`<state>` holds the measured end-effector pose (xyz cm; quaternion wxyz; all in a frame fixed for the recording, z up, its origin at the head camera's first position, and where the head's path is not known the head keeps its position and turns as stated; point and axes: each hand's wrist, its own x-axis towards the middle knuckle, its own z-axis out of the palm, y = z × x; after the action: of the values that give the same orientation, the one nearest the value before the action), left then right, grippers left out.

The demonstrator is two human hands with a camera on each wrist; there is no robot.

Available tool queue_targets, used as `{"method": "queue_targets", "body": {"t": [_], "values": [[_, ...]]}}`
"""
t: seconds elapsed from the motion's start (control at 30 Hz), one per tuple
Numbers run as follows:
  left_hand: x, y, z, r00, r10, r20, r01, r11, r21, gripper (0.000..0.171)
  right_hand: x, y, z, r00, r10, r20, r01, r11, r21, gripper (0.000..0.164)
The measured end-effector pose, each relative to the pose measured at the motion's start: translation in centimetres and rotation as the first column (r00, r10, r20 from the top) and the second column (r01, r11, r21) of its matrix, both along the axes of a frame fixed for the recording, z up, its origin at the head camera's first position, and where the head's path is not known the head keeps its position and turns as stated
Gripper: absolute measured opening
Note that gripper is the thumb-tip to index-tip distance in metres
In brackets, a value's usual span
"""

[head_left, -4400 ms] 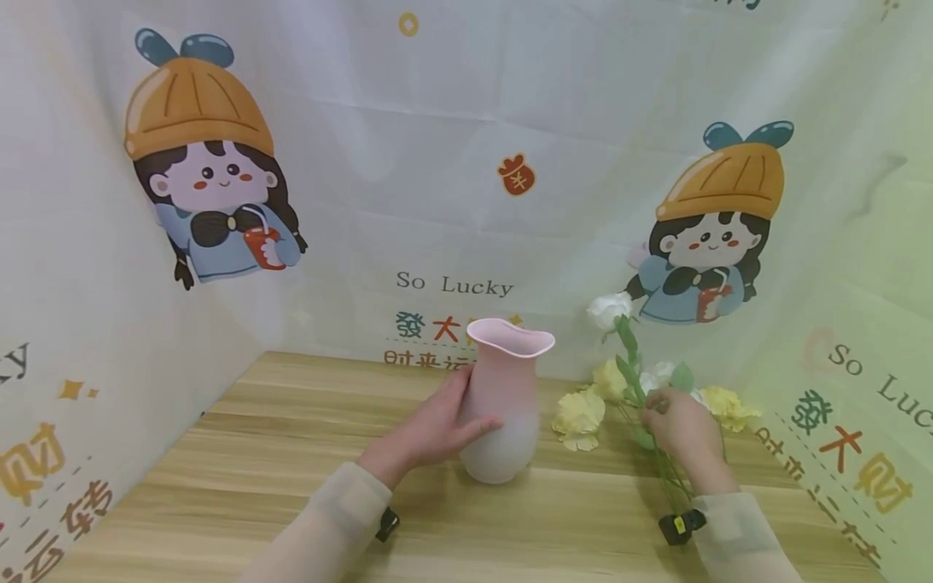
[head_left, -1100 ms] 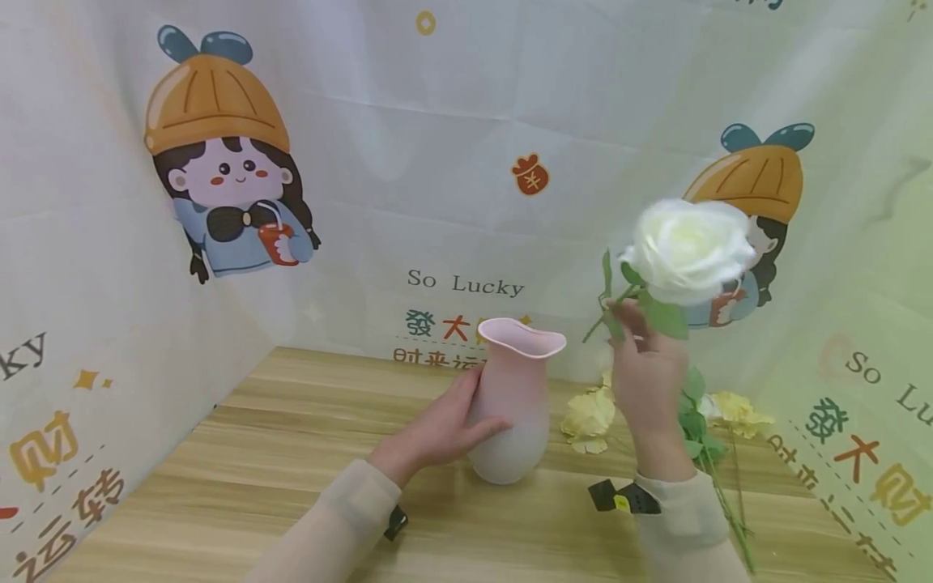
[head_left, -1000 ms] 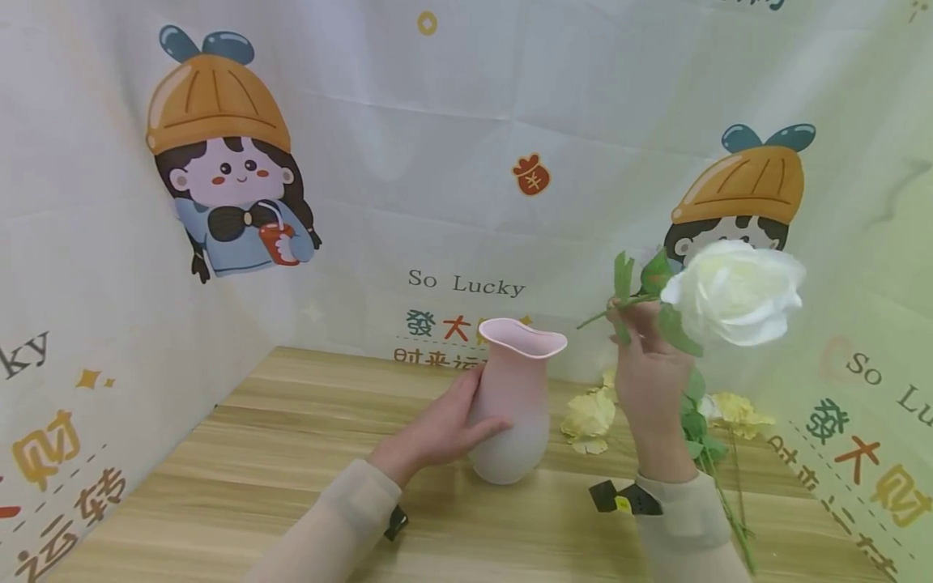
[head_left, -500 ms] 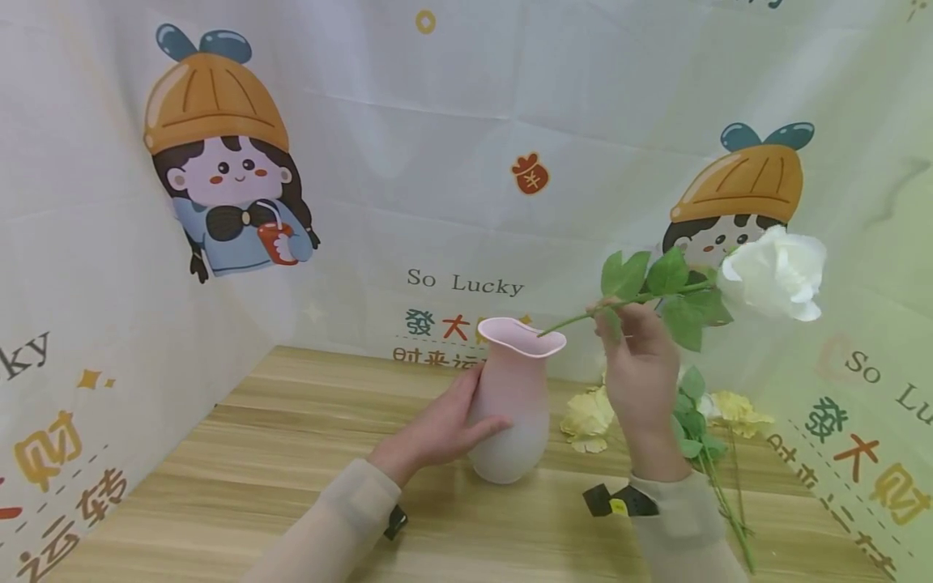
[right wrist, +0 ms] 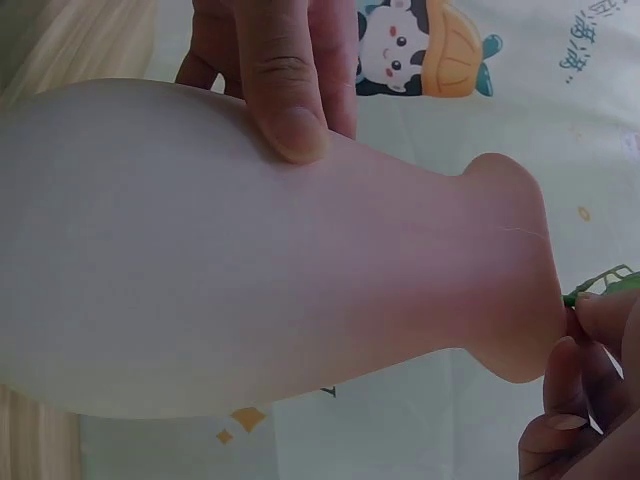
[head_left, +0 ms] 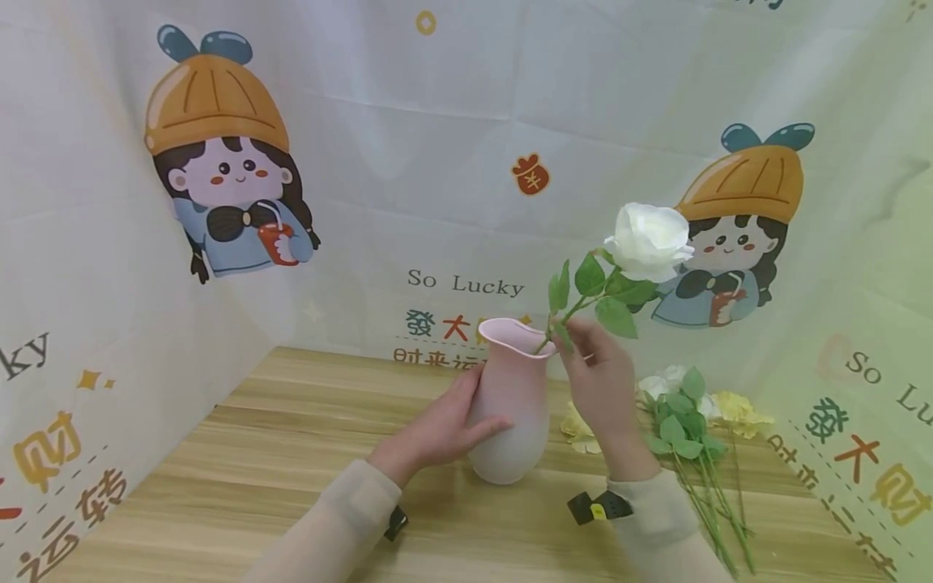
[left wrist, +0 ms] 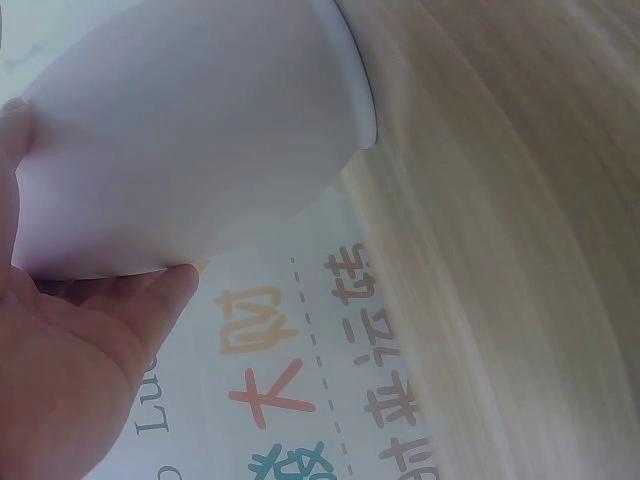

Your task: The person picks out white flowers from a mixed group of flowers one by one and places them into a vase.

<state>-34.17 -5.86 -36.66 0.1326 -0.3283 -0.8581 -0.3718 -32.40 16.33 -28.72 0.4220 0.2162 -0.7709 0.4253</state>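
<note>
A pink-to-white vase [head_left: 510,413] with a wavy rim stands upright on the wooden table. My left hand [head_left: 445,425] grips its left side, thumb across the front; in the left wrist view the fingers [left wrist: 150,310] curl round behind the vase [left wrist: 190,140]. At the rim's right side, my right hand [head_left: 601,380] pinches the stem of a white rose [head_left: 651,241]. The stem's lower part is inside the vase mouth, and the bloom leans up to the right. In the right wrist view, thumb and fingers hold the green stem [right wrist: 570,299] close against the rim.
On the right of the table [head_left: 291,486] lie several flowers: white roses [head_left: 663,380] with green leaves, a yellow flower [head_left: 739,413], and another yellow flower [head_left: 579,429] partly behind my right hand. A printed cloth [head_left: 408,178] hangs behind and at both sides.
My right hand picked the white rose up from the table, tilted it and brought it left, so its stem now enters the vase mouth. My left hand has kept its grip on the vase.
</note>
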Motion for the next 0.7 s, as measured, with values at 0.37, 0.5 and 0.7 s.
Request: {"method": "queue_targets", "body": {"t": [0.37,0.5,0.7], "values": [[0.26,-0.05,0.07,1.000,-0.004,-0.011,0.004,1.000,0.003,0.091,0.70,-0.45,-0.12,0.994,-0.017,0.110,0.013,0.999,0.036,0.021],[0.27,-0.03,0.05,1.000,-0.002,-0.012,0.002,1.000,0.010,0.091,0.78,-0.55,-0.15,0.994,0.008,0.112,-0.012,0.999,0.033,0.021],[0.21,-0.03,0.04,1.000,0.006,-0.001,-0.006,1.000,0.011,0.092,0.88,-0.63,-0.16,0.989,0.016,0.146,-0.019,1.000,0.020,0.023]]}}
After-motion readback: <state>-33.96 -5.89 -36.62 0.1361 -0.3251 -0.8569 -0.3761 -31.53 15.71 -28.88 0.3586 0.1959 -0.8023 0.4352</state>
